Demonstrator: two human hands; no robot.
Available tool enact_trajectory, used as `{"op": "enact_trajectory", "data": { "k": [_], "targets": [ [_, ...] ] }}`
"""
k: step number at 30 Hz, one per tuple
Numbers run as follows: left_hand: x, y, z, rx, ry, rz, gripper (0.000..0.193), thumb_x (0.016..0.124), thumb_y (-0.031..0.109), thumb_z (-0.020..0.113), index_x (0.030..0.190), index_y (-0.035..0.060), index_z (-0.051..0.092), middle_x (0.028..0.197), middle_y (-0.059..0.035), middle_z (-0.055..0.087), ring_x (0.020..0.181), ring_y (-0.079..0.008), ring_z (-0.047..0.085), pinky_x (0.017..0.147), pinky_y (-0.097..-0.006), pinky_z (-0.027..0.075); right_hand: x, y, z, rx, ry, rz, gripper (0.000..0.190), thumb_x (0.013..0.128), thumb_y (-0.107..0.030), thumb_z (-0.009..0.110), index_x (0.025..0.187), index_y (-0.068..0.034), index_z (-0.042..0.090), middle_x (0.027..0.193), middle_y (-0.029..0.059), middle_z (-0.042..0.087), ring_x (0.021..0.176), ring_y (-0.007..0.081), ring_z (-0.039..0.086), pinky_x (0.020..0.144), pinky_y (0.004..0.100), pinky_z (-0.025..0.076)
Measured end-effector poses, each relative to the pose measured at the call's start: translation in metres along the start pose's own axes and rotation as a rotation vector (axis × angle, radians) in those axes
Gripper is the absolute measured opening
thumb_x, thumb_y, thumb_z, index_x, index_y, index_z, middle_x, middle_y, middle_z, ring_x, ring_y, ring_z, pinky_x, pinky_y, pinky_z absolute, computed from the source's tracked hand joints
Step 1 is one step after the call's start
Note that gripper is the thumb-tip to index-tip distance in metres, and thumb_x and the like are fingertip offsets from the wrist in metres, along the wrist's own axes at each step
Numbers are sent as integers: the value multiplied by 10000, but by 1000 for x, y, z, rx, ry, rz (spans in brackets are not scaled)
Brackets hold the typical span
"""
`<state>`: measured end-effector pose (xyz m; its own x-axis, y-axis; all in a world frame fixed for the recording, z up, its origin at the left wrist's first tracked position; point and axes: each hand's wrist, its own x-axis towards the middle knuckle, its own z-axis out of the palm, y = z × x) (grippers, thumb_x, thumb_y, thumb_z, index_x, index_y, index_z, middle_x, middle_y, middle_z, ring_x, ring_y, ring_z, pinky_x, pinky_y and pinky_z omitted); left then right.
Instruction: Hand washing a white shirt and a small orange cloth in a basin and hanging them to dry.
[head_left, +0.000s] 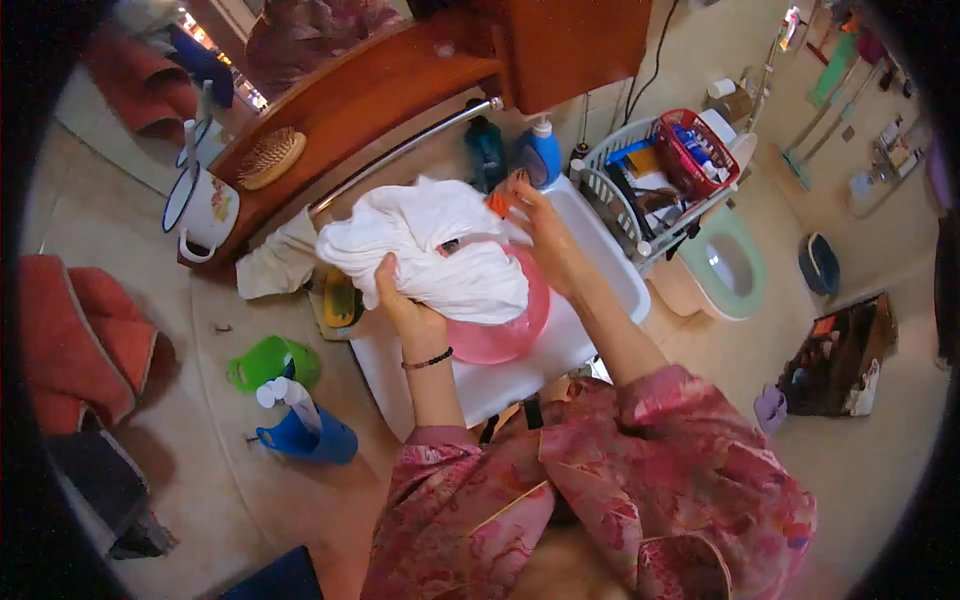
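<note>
A bunched white cloth (427, 247) is held over a pink plastic basin (502, 341), which stands in a white sink (480, 390). My left hand (409, 311), with a dark bead bracelet at the wrist, grips the cloth's near left side, thumb on top. My right hand (544, 232) is raised at the cloth's right side with its fingers spread. A small orange thing (497, 204) shows beside those fingers; whether they hold it is unclear. Behind the right hand stands a blue pump bottle (540, 154), with a dark teal bottle (485, 154) to its left.
A wooden shelf (360, 112) holds a hairbrush (274, 156) and a white enamel mug (206, 214). A grey plastic rack (611, 195) with a red basket (694, 161) stands right of the sink, beside a toilet (720, 262). Green (281, 364) and blue holders (322, 439) hang at left.
</note>
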<state>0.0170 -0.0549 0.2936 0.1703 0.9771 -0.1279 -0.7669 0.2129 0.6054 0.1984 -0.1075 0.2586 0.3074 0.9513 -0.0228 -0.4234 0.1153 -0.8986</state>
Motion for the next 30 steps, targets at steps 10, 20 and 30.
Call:
{"op": "enact_trajectory", "data": {
  "k": [10, 20, 30],
  "targets": [
    [0, -19, 14, -125, -79, 20, 521, 804, 165, 567, 1282, 37, 405, 1265, -124, 458, 1132, -277, 467, 948, -433, 418, -7, 35, 44, 767, 69, 71, 467, 855, -234, 598, 1252, -47, 440, 1224, 114, 522, 1118, 239, 513, 930, 402, 443],
    [-3, -21, -121, 1232, -905, 264, 911, 612, 310, 814, 1323, -1, 337, 1256, -159, 483, 1198, -276, 421, 1027, -400, 309, 57, 80, 23, 729, -341, 155, 288, 807, -214, 572, 974, 17, 610, 997, 172, 635, 912, 298, 620, 806, 404, 494],
    [-30, 3, 20, 1273, -1190, 436, 638, 583, 307, 770, 1085, -16, 544, 943, -203, 602, 880, -387, 576, 780, -424, 451, 87, 36, 51, -318, -381, 121, 302, 781, -233, 561, 934, 18, 626, 962, 185, 641, 887, 314, 626, 782, 410, 496]
  ]
}}
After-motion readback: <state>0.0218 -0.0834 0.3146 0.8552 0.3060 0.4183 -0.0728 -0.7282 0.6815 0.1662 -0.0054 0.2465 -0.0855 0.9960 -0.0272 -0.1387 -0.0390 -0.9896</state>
